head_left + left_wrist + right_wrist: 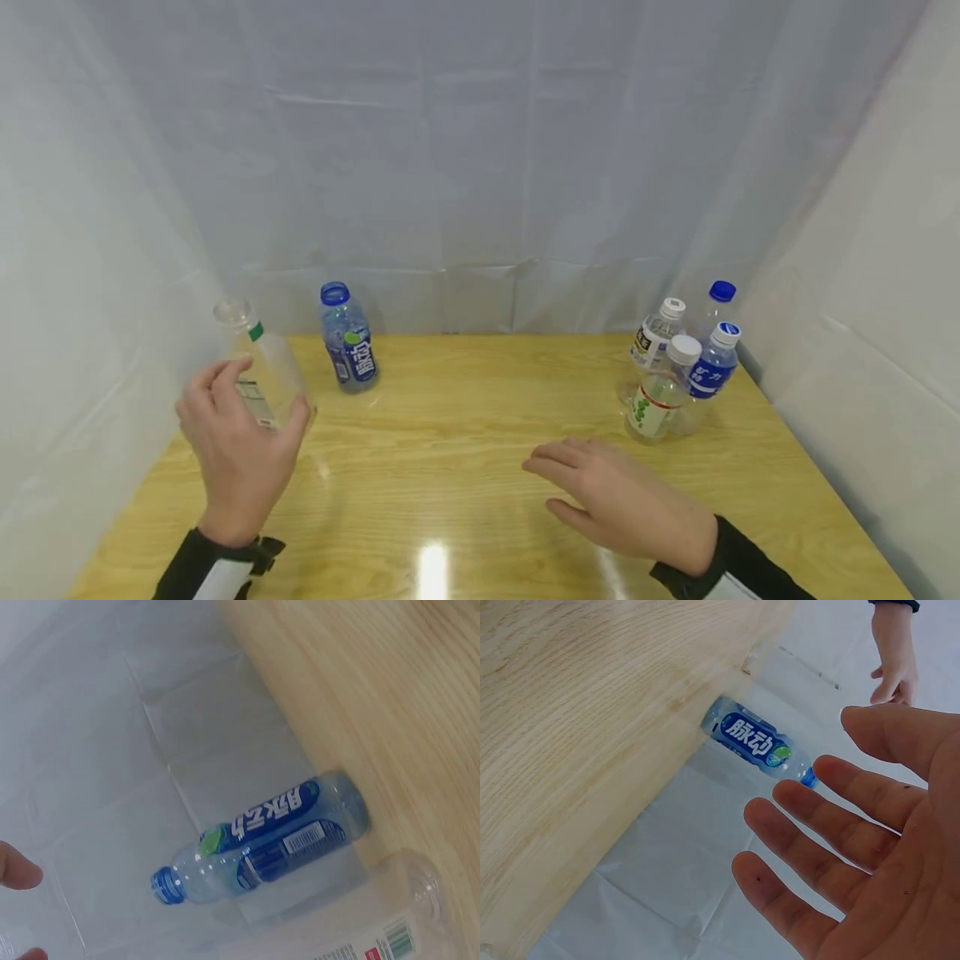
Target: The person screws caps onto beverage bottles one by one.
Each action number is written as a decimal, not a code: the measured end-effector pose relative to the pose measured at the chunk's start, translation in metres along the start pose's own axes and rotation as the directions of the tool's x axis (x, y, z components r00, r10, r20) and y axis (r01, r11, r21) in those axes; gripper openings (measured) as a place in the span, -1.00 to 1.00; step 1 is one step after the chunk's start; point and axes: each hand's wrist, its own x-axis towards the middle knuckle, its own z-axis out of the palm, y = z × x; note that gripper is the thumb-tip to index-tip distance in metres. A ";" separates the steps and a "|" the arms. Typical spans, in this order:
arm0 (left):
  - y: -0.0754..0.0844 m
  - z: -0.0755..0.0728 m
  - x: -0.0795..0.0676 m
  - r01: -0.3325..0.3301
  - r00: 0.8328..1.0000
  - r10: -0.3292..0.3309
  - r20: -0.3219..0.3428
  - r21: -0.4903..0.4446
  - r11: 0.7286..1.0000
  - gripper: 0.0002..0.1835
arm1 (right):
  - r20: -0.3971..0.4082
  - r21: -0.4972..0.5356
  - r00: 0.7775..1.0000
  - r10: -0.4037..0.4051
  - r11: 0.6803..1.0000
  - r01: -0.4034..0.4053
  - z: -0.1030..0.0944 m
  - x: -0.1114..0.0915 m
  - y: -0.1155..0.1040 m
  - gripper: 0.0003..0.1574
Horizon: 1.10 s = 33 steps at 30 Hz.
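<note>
A large clear plastic bottle [288, 375] with a white label and a green mark near its neck stands at the far left. My left hand [242, 454] is raised in front of it, thumb and fingers spread apart in a curve, overlapping its lower part in the head view. Just right of it stands an uncapped blue-tinted drink bottle [348, 346] with a blue label, also seen as a blue bottle [274, 832] in the left wrist view. My right hand [622, 502] hovers over the table at right of centre, fingers extended, palm bare in the right wrist view.
At the back right several capped bottles stand close together. Among them are a white-capped bottle [656, 404] with a green-printed label, a blue-labelled bottle [712, 368] and a blue cap [722, 291]. The wooden table [465, 400] is enclosed by pale sheeting [480, 167].
</note>
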 end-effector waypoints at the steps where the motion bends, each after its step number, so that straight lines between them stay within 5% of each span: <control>1: -0.005 -0.001 0.002 0.032 0.999 -0.032 -0.006 0.010 0.999 -0.19 | 0.005 -0.002 1.000 -0.002 1.000 0.002 0.000 0.000 0.000 -0.40; 7: -0.028 0.003 0.007 0.247 0.966 -0.249 0.062 0.045 0.968 0.06 | 0.026 -0.002 1.000 -0.005 1.000 0.005 0.001 0.002 -0.002 -0.40; 15: -0.050 0.014 0.008 0.473 0.847 -0.480 0.229 0.088 0.877 0.31 | 0.029 -0.017 0.999 -0.036 0.999 0.036 0.005 0.002 -0.004 -0.41; 20: -0.062 0.019 0.008 0.534 0.796 -0.538 0.278 0.098 0.840 0.37 | 0.053 -0.003 0.998 -0.014 1.000 0.014 0.007 0.002 -0.005 -0.40; 33: -0.083 0.033 0.005 0.612 0.693 -0.616 0.375 0.146 0.777 0.36 | 0.066 0.008 0.998 0.006 1.000 -0.007 0.016 -0.005 -0.004 -0.41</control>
